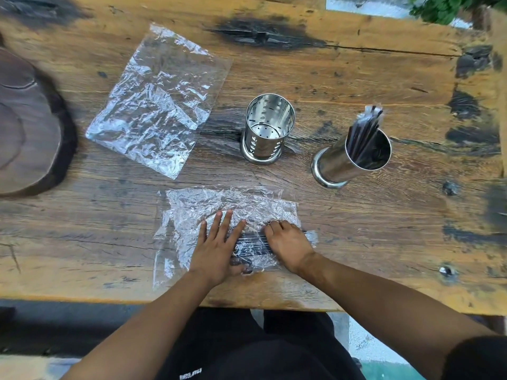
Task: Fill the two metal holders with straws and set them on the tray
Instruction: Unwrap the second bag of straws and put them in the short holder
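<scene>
Left hand (219, 249): fingers (223, 223) straight and spread, lying flat on a crumpled clear plastic wrapper (219, 204) near the front edge of the wooden surface (356, 229); the thumb lies low against the wrapper's near side. Right hand (289, 244): fingers curled down at the knuckles onto the same wrapper, seemingly gripping the bundle inside, though how firm the hold is cannot be told. Between the two hands a bundle of dark straws (252, 242) shows through the plastic, lying crosswise, parallel to the front edge. Both forearms reach in from below; dark clothing at the bottom of the view. Beyond the hands, toward the middle of the surface, stands a perforated metal holder (264, 133), upright, open top, nothing visible inside but its holed base. Just to its right stands a second metal holder (348, 160), smooth-walled, appearing to lean in the wide-angle view, with a cluster of dark straws in clear sleeves (366, 127) standing in it and rising above the rim. The two holders are near each other but apart. A second clear wrapper (156, 102) lies flat and wrinkled to the left of the perforated holder, well clear of the hands. At the far left edge sits a dark round wooden tray (30, 133), partly out of view, nothing on the visible part. Green foliage (444, 8) shows at the top right corner.
</scene>
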